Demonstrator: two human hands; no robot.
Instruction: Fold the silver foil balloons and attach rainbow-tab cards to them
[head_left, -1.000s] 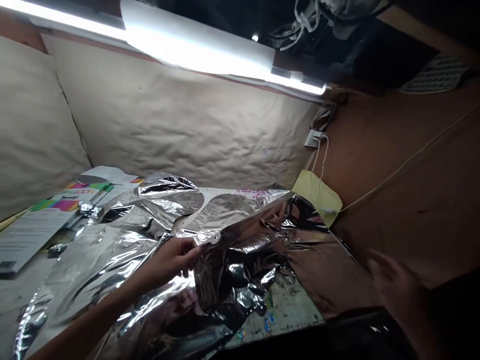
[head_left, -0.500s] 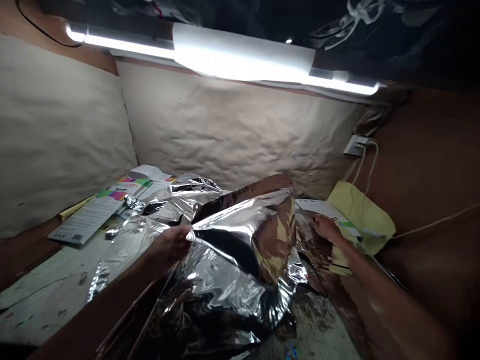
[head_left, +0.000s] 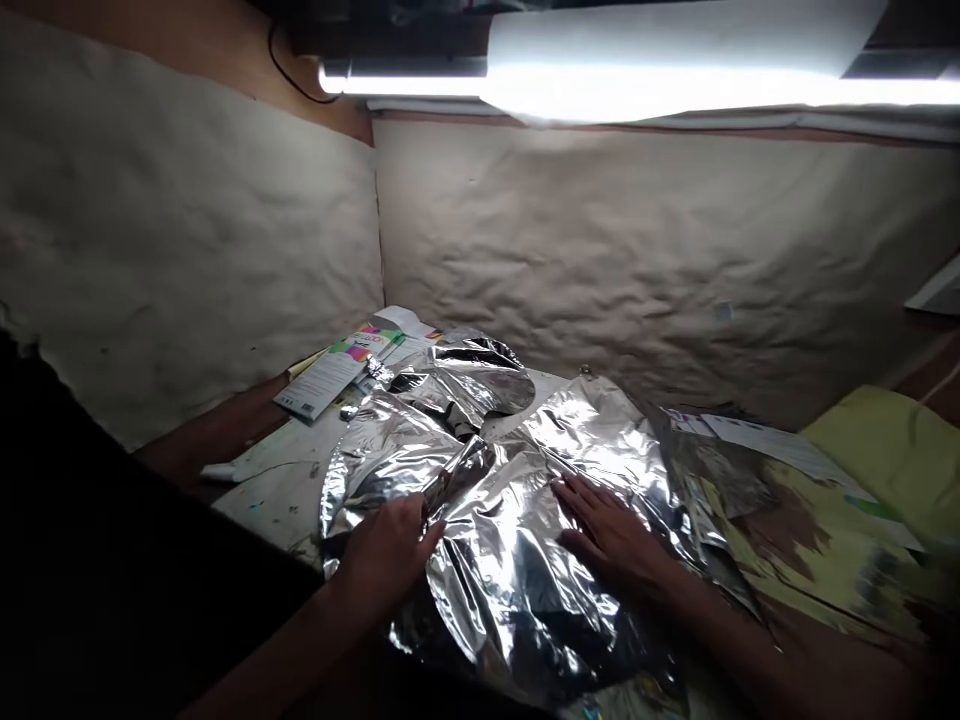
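Observation:
A large sheet of crinkled silver foil (head_left: pixel 525 540) lies over the middle of the table. My left hand (head_left: pixel 394 545) is closed on the foil's left part, fingers curled round a fold. Flat on the foil's right part rests my right hand (head_left: pixel 604 525), fingers spread. Behind, another rounded silver foil piece (head_left: pixel 480 375) lies towards the back left, with a curved opening beside it.
Printed cards (head_left: pixel 322 385) lie at the back left, near another person's forearm (head_left: pixel 225 430). Yellow sheets (head_left: pixel 877 430) and white papers (head_left: pixel 772 445) are on the right. A bright tube lamp (head_left: pixel 409 85) hangs above the papered wall.
The view has turned left. The raised foil has come down and lies spread out. My right hand has moved from the papers on the right onto the foil.

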